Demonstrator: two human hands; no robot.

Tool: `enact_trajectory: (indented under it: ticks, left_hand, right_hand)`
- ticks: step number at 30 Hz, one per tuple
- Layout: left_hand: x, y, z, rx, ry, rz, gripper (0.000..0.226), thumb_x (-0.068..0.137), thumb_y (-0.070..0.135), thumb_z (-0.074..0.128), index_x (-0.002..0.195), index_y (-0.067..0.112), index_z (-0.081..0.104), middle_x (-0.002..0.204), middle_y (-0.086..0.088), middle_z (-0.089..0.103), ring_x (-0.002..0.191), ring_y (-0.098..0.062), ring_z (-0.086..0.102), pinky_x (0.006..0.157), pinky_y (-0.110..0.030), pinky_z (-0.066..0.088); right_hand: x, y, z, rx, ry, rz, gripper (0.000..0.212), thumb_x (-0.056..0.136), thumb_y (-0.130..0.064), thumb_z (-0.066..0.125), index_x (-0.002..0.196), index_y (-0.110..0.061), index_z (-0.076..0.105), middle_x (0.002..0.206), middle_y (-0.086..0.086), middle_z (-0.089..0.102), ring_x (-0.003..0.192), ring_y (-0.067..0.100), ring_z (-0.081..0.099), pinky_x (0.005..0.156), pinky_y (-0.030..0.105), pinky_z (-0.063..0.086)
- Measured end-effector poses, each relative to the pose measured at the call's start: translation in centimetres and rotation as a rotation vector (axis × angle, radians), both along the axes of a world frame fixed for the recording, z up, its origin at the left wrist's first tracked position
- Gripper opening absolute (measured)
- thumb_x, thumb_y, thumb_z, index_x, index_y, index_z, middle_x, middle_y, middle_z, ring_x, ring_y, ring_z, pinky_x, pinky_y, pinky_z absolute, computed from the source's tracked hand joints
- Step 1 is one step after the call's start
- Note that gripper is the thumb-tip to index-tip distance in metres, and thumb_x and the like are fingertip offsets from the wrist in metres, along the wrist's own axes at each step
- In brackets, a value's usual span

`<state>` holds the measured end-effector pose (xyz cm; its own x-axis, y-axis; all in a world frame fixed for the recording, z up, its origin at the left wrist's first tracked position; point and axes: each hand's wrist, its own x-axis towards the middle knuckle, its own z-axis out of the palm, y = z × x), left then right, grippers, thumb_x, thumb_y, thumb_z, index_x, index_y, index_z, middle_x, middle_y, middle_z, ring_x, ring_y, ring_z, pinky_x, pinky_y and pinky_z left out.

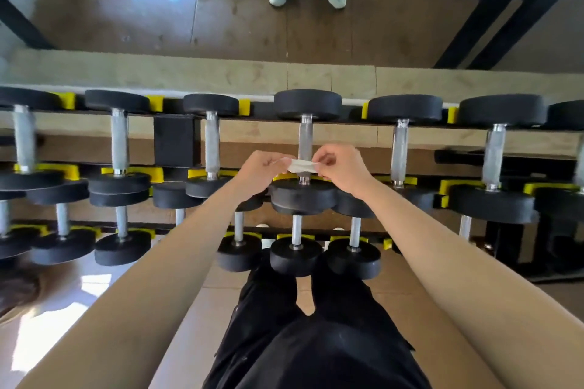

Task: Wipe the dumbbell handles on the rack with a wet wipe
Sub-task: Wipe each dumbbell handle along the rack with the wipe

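Wipe (301, 166) spans left hand (261, 172), right hand (345, 172) (dumbbells (307, 104) racked).

Two hands, the left hand (262, 172) and the right hand (343, 169), are pinching one wet wipe (301, 166) between them. Two tiers of the rack (177, 142) are showing: six whole dumbbells (306, 104) are lying on the upper tier, a seventh is running off the right edge, and at least eight handles (296, 232) are showing below, the two arms (164, 278) covering part of that row

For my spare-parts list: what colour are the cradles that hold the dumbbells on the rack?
Yellow. The cradles show best in the head view, the only one.
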<state>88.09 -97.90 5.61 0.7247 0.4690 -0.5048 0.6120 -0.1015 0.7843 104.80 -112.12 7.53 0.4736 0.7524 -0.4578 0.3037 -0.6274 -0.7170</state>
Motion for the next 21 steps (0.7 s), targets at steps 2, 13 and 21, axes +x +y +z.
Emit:
enact_trajectory:
  ticks: [2,13,21]
  left_hand:
    - [-0.4,0.5,-1.0,0.06,0.086,-0.02,0.022,0.098,0.029,0.064,0.114,0.02,0.077,0.085,0.009,0.073,0.074,-0.008,0.065,0.07,-0.03,0.052]
    - [2.3,-0.2,-2.4,0.2,0.428,-0.196,0.036,0.085,0.049,0.074,0.09,0.014,0.08,0.087,-0.004,0.076,0.082,-0.021,0.07,0.08,-0.039,0.061]
    - [2.1,0.8,-2.8,0.229,0.379,-0.222,0.023,0.087,0.039,0.076,0.097,0.018,0.081,0.095,-0.001,0.076,0.089,-0.02,0.071,0.083,-0.038,0.06]
  right_hand:
    - [-0.4,0.0,-1.2,-0.051,-0.068,0.101,0.009,0.089,-0.014,0.074,0.097,-0.016,0.076,0.093,-0.001,0.075,0.082,0.011,0.068,0.086,0.035,0.059]
    - [1.0,-0.5,-3.3,-0.333,-0.201,0.257,0.014,0.093,-0.019,0.069,0.105,-0.017,0.077,0.101,0.004,0.073,0.087,0.015,0.065,0.083,0.027,0.053]
    - [1.6,-0.5,-3.3,-0.36,-0.15,0.234,0.013,0.091,-0.017,0.072,0.103,-0.015,0.077,0.099,0.003,0.072,0.086,0.014,0.065,0.079,0.025,0.052]
